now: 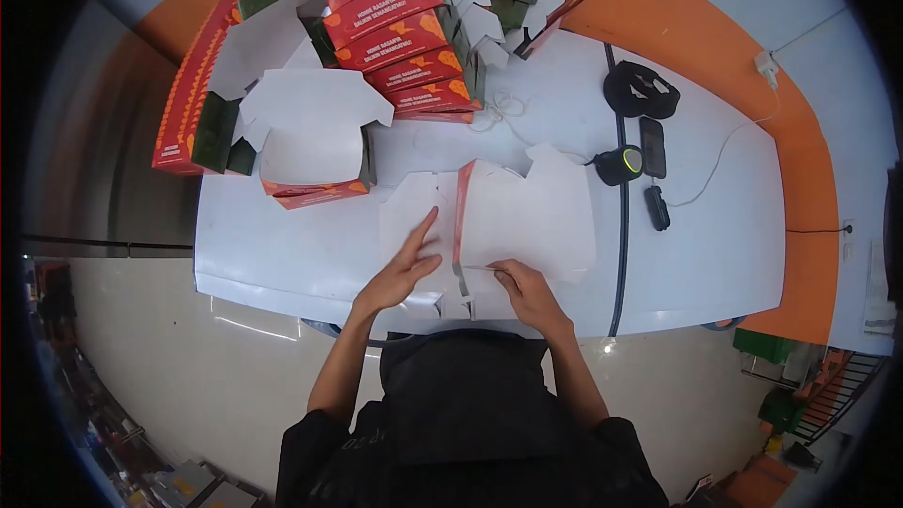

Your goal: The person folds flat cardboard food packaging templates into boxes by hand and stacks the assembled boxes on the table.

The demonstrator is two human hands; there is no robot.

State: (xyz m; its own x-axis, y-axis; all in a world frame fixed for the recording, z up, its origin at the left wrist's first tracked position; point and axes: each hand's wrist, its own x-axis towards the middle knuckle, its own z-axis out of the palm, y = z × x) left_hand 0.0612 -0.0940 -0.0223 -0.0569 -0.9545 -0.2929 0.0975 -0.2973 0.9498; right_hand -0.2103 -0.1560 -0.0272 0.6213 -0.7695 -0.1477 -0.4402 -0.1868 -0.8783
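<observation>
A black cloth top (461,390) is nearest, left hand (403,273) loose, right hand (530,293) pinching a square red-and-white card box (529,212), maybe half folded, needing a tuck

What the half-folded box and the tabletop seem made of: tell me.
The half-folded box looks like thin paperboard, matte white inside with a red-printed side; its cut flaps and folded edges suggest that. The tabletop seems smooth, slightly glossy, pale laminate or plastic, judging by its soft sheen; which is unclear.
</observation>
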